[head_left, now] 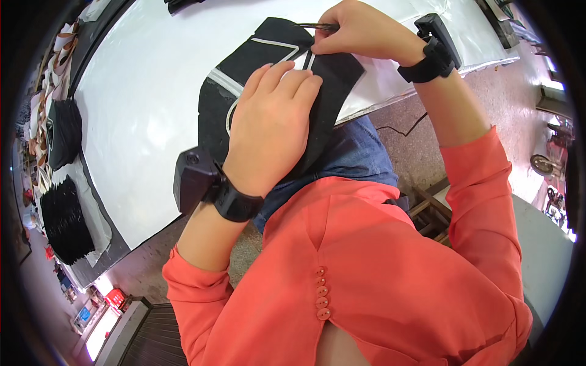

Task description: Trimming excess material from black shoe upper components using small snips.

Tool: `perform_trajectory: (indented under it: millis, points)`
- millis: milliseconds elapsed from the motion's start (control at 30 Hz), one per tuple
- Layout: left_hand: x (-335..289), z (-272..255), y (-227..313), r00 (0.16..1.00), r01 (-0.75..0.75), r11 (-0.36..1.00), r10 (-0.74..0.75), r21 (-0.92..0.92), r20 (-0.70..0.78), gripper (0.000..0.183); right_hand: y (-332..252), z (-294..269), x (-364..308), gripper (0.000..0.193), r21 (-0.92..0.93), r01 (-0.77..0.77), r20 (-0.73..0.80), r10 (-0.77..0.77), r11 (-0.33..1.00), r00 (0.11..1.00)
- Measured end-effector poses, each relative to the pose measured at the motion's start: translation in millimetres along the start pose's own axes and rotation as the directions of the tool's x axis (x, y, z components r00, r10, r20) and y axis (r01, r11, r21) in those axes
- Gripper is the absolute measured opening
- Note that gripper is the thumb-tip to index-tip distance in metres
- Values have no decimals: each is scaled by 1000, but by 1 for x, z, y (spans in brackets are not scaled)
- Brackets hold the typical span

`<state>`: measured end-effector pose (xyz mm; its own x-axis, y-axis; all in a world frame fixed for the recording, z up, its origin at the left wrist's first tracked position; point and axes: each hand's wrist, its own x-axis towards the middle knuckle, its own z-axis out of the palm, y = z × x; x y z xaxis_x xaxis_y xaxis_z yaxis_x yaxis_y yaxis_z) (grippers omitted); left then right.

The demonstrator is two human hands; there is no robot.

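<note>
The left hand (268,131) lies flat, fingers together, pressing the black fabric panel with white stripes (278,55) at the white table (140,104) edge. Just beyond, the right hand (360,30) pinches thin dark tweezers (317,26) pointing left over the panel's far end. Black stacks (61,219) sit far left.

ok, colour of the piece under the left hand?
Black piece with white stripes, under the left hand; head view.
</note>
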<state>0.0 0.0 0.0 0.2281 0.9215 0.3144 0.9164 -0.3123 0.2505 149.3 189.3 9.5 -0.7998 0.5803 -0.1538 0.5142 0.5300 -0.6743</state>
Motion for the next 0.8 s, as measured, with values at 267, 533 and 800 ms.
perform_trajectory:
  millis: [267,533,800]
  points:
    - [12,5,-5,998,-58,998,58,0,-36,28,0,2,-10,36,-67,-64,62,68,996,996]
    - [14,8,-14,998,-42,991,35,-125,-56,28,19,15,-68,15,-341,324,-343,-438,882,831]
    - [18,9,-12,997,-72,996,72,-57,6,39,-3,26,-94,24,-569,222,-178,-382,792,907]
